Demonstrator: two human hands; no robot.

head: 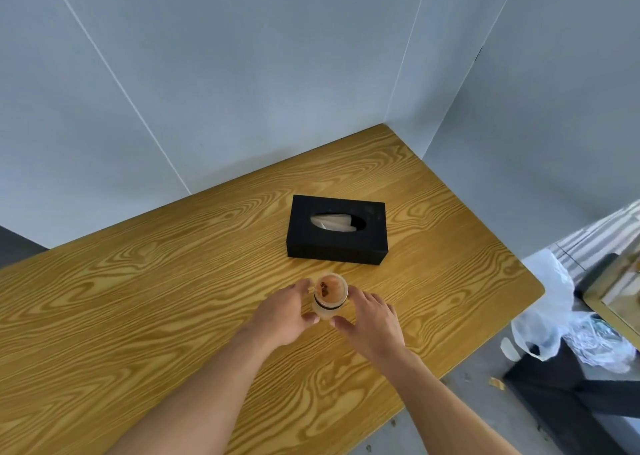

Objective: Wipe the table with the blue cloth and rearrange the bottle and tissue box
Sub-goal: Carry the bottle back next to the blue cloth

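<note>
Grey wall panels (242, 73) are closing in a wood-grain counter (138, 298) at its far corner. Bottle (329, 297) is standing upright on the counter, seen from above, near the front of the tissue box (336, 231) but apart from it. Black box is lying flat further back, a tissue (334, 221) poking from its top slot. Left hand (284, 314) is cupping the bottle's left side, fingers spread, thumb near the base. Right hand (372, 321) is flanking the right side, fingers apart, thumb close to the bottle's lower part. Cannot tell if either hand is actually pressing on the bottle or just beside it. Both forearms are reaching in from the bottom edge. White plastic bag (554, 316) is sitting off the counter's right end, beside dark furniture (568, 385).
</note>
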